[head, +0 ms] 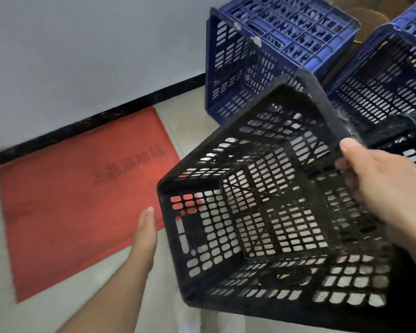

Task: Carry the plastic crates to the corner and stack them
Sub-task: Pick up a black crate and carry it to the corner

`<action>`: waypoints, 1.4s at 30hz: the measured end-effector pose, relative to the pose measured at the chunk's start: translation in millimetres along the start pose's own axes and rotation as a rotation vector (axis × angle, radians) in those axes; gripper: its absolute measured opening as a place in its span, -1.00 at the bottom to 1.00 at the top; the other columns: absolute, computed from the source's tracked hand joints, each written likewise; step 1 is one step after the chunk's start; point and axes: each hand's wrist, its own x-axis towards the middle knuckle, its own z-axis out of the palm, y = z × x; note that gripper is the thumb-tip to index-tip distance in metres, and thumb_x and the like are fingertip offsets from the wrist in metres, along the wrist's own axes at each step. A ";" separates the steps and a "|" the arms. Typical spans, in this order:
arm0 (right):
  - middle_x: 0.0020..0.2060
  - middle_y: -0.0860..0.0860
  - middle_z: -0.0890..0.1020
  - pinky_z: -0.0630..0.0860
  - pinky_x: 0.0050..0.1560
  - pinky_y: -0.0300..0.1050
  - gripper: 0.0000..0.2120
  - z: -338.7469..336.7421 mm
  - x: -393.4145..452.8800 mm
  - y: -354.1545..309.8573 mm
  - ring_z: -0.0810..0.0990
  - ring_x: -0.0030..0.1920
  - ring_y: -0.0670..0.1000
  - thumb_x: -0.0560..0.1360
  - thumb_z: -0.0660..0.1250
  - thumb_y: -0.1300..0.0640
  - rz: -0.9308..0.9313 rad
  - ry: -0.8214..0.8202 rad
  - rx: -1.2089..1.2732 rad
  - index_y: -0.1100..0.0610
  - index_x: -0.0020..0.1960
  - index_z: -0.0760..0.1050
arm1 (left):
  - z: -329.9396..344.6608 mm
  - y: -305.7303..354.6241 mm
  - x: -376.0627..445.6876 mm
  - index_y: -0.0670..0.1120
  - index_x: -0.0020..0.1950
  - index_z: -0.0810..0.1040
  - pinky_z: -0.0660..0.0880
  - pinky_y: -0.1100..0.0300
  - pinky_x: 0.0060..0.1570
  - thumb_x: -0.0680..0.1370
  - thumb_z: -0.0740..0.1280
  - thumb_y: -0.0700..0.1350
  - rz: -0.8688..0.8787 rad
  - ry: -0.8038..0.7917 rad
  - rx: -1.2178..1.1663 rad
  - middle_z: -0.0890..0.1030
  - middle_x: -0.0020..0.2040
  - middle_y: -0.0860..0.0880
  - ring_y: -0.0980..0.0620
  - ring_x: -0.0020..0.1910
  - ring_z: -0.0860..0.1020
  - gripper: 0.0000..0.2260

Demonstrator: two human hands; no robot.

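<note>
black crate (269, 212): held tilted in the air, near two blue crates (262, 56) by the wall | right hand (382, 183): clasped on far rim | left hand (145, 234): loose, flat beside near wall, not gripping | advice: left grip is added, crate is levelled before stacking

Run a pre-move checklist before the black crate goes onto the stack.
1. Right hand grip on black crate rim: ok.
2. Left hand on crate: not ok, open beside its wall, contact unclear.
3. Crate level: not ok, tilted.
4. Blue crate ahead ready as base: not ok, it is tipped.
5. Red mat out of the footpath: cannot tell.
</note>
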 end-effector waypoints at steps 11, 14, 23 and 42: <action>-0.50 0.02 0.44 0.19 -0.57 -0.25 -0.47 16.9 -1.1 -22.7 0.29 -0.58 -0.02 0.48 0.13 -0.32 0.065 -0.180 0.212 0.12 -0.23 0.57 | -87.7 -43.4 27.4 -0.11 0.15 0.47 0.44 0.03 -0.24 0.63 0.11 0.12 -0.259 0.103 -0.362 0.53 -0.17 -0.11 -0.08 -0.25 0.47 -0.66; -0.46 0.05 0.44 0.20 -0.64 -0.30 -0.51 36.6 -4.7 -34.8 0.31 -0.55 -0.01 0.55 0.09 -0.22 0.055 -0.167 0.201 0.14 -0.19 0.55 | -118.0 -43.3 31.2 -0.15 0.21 0.50 0.49 0.03 -0.26 0.61 0.14 0.15 -0.272 0.142 -0.395 0.58 -0.13 -0.11 -0.07 -0.23 0.55 -0.59; -0.27 0.21 0.61 0.37 -0.35 -0.08 -0.57 128.3 -30.8 -73.6 0.60 -0.26 0.18 0.58 -0.01 -0.10 0.048 -0.243 0.080 0.19 -0.09 0.47 | -247.6 -57.4 16.1 -0.12 0.07 0.53 0.48 0.07 -0.20 0.59 0.15 0.15 -0.209 0.312 -0.395 0.59 -0.15 -0.16 -0.08 -0.23 0.53 -0.63; -0.23 0.30 0.59 0.49 -0.18 0.13 -0.79 491.4 -287.3 -274.3 0.55 -0.27 0.23 0.56 0.18 0.16 -0.364 -0.541 -0.295 0.28 -0.11 0.48 | -623.2 -243.1 -31.8 -0.14 0.11 0.57 0.48 0.08 -0.07 0.52 0.26 -0.37 -0.298 0.731 -0.685 0.64 -0.12 -0.11 -0.05 -0.18 0.59 -0.76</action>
